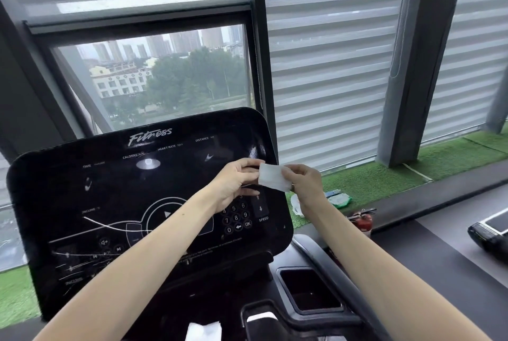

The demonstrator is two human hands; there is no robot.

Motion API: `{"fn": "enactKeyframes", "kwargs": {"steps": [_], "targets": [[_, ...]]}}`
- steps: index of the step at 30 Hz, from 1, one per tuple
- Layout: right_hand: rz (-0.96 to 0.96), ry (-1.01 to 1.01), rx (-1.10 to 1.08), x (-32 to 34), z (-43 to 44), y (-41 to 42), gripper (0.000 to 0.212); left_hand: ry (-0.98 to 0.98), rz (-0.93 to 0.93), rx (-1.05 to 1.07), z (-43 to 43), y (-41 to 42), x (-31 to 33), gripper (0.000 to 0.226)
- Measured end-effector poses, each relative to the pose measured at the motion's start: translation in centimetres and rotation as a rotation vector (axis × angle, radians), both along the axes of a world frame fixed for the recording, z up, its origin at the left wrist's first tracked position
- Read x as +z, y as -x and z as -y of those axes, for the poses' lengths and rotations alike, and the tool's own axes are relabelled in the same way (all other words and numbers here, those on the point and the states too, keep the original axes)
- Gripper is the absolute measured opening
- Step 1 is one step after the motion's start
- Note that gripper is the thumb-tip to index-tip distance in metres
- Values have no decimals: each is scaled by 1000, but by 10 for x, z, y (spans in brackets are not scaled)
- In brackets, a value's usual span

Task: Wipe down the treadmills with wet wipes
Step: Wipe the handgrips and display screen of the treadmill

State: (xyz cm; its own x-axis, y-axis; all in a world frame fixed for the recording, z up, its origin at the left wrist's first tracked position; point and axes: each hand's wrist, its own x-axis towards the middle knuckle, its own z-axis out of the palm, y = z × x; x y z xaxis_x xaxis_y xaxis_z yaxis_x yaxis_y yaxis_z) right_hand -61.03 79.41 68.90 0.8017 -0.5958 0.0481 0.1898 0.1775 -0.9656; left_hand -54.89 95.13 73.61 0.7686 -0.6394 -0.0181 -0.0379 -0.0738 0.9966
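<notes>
Both hands pinch one wet wipe — left hand, right hand. Spread it flat before pressing it onto the near console — overlap strokes.

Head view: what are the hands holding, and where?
A white wet wipe, left hand pinching its left edge, right hand pinching its right edge.

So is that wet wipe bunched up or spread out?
Spread out: the wet wipe is a flat rectangle, left hand and right hand pinching opposite ends. Extra folds: cannot tell.
</notes>
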Motion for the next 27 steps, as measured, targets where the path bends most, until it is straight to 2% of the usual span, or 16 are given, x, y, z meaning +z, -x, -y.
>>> {"fn": "enactKeyframes", "kwargs": {"steps": [5, 8, 10, 12, 13, 15, 17, 19, 21, 22, 24, 26, 27], "targets": [[15, 1, -10, 1, -5, 2, 6, -35, 39, 68, 1, 3, 0, 32], [40, -60, -69, 3, -6, 3, 5, 54, -104, 111, 5, 10, 1, 27], [61, -105, -132, 4, -7, 4, 7, 45, -138, 146, 11, 16, -2, 35], [86, -54, -203, 4, -9, 3, 7, -26, -78, 277, 20, 23, -9, 43], [93, 0, -227, 5, -11, 4, 6, -32, -71, 343, 25, 26, -11, 42], [108, 90, -238, 7, -18, 5, 7, 7, -172, 357, 33, 29, -10, 33], [139, 110, -211, 11, -24, 5, 12, 65, -309, 318, 39, 30, -5, 28], [156, 114, -184, 14, -29, 5, 15, 137, -347, 342, 42, 29, -3, 19], [158, 161, -159, 15, -30, 6, 13, 137, -211, 467, 43, 25, 0, 6], [148, 209, -140, 15, -30, 7, 11, 106, -76, 536, 41, 21, 4, 4], [99, 336, -106, 12, -27, 10, 8, -21, 260, 628, 36, 7, 18, 18], [7, 526, -131, 3, -24, 13, 15, -192, 547, 619, 32, -12, 34, 23], [-31, 625, -158, -3, -22, 13, 17, -257, 678, 598, 33, -22, 43, 18]]}}
